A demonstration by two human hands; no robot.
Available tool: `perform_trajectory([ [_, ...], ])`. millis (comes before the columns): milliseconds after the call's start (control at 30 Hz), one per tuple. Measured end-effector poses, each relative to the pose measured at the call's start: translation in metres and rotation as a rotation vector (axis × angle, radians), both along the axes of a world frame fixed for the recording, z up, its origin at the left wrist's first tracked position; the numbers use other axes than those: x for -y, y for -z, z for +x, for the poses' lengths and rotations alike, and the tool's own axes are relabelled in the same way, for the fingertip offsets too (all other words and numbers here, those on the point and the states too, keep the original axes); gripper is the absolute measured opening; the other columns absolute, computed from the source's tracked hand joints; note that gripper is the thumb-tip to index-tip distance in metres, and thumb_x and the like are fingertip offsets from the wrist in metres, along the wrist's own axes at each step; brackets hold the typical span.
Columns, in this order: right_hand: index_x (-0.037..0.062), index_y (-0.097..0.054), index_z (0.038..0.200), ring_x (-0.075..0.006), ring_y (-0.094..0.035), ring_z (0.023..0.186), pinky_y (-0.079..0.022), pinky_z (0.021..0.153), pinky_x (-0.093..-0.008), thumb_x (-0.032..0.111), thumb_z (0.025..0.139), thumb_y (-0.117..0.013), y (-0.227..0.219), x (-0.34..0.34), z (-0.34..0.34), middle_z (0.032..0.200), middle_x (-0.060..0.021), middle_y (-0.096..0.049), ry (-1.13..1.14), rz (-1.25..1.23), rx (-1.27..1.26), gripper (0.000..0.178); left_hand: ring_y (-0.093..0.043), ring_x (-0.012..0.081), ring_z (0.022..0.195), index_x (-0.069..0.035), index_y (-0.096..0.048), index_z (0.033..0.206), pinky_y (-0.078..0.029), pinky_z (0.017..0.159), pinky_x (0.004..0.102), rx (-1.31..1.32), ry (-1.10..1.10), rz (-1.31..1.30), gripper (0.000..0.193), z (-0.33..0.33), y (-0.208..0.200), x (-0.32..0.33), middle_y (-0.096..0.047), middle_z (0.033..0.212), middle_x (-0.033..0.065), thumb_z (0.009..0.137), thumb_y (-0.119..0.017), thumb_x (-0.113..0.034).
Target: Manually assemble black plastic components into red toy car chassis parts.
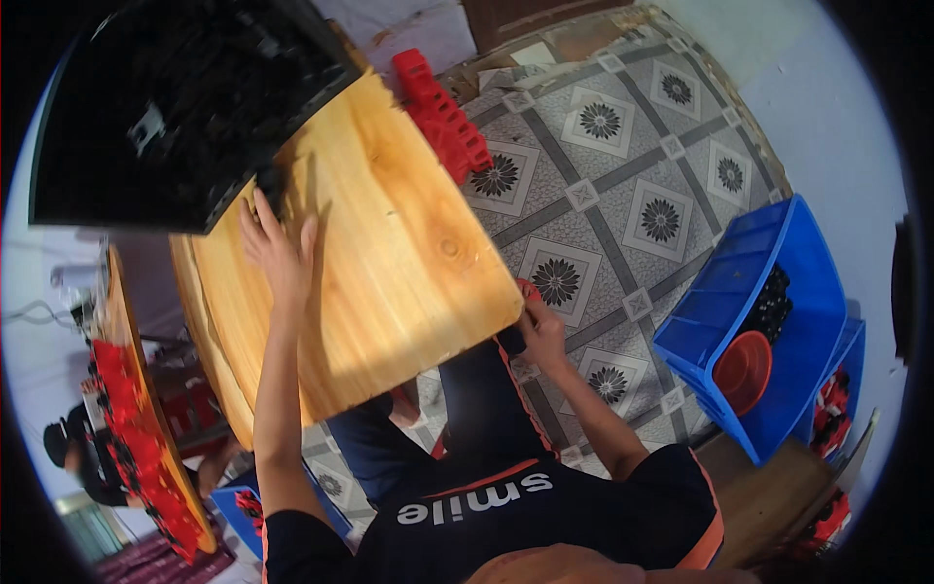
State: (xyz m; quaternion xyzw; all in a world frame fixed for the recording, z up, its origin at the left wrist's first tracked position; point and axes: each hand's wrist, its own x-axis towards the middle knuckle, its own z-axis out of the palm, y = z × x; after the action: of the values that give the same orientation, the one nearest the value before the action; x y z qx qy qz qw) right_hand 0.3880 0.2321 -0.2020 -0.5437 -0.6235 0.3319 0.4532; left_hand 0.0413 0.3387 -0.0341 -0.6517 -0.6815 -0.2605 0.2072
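Head view, looking down over the person's own torso. The wooden surface (pixel 389 253) — a pale board with visible grain — spans the centre, above a patterned tile floor (pixel 623 195). At its far left end rests a large black tray (pixel 175 107), tilted, heaped with small black parts, some spilling onto the wood at its lower corner. A blue plastic bin (pixel 778 292) stands tipped on the floor at right, exposing dark pieces and a red bowl (pixel 743 370), presumably angled for easy reach. A red slotted rack (pixel 443 117) lies along the board's far edge.

The left hand (pixel 277 248) lies flat, fingers spread and holding nothing, just beside the black parts (pixel 274 185) at the tray's corner. The right hand (pixel 540 326) sits at the board's near corner, its grip closed on a small red piece (pixel 528 289) — probably; the piece is largely hidden.
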Motion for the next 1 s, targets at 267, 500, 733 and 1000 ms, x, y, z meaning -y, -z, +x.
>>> perform_trajectory([
  [267,0.0042,-0.067,0.105,-0.0339,-0.067,0.08,-0.052,0.071,-0.0423,0.015,0.083,-0.069,0.117,-0.147,-0.007,0.087,-0.0164,-0.067,0.036,-0.191,0.096,0.024,-0.035,0.0394,0.135,-0.006,-0.05,0.138,-0.024,0.11,0.0487,-0.066,0.464,-0.488,0.059,0.054,-0.022,0.001,-0.039,0.147,0.0196,0.088,-0.064,-0.033],
  [500,0.0199,-0.037,0.145,-0.0438,-0.042,0.127,-0.037,0.098,-0.0608,0.037,0.066,-0.082,0.16,-0.337,-0.145,0.14,-0.0187,-0.041,-0.109,0.093,0.347,0.092,-0.041,0.046,0.128,-0.005,-0.056,0.132,-0.031,0.105,0.0523,-0.102,0.455,-0.581,0.06,0.048,-0.02,-0.003,-0.043,0.141,0.0266,0.087,-0.061,-0.045],
  [733,0.0357,-0.027,0.151,-0.05,-0.019,0.142,-0.032,0.097,-0.0755,0.044,0.048,-0.092,0.175,-0.459,-0.221,0.16,-0.0187,-0.01,-0.417,0.237,0.976,0.123,-0.042,0.047,0.127,-0.004,-0.061,0.123,-0.033,0.104,0.0531,-0.001,0.477,-0.529,0.063,0.036,0.003,-0.004,-0.046,0.136,0.0299,0.089,-0.056,-0.057],
  [1000,0.0342,-0.042,0.142,-0.0546,-0.039,0.129,-0.047,0.097,-0.0568,0.03,0.046,-0.094,0.204,-0.438,-0.153,0.153,-0.0216,-0.023,-0.511,-0.229,0.559,0.109,-0.044,0.0477,0.125,-0.004,-0.061,0.123,-0.035,0.102,0.0532,0.003,0.473,-0.494,0.064,0.036,-0.004,-0.004,-0.048,0.134,0.0296,0.088,-0.059,-0.057],
])
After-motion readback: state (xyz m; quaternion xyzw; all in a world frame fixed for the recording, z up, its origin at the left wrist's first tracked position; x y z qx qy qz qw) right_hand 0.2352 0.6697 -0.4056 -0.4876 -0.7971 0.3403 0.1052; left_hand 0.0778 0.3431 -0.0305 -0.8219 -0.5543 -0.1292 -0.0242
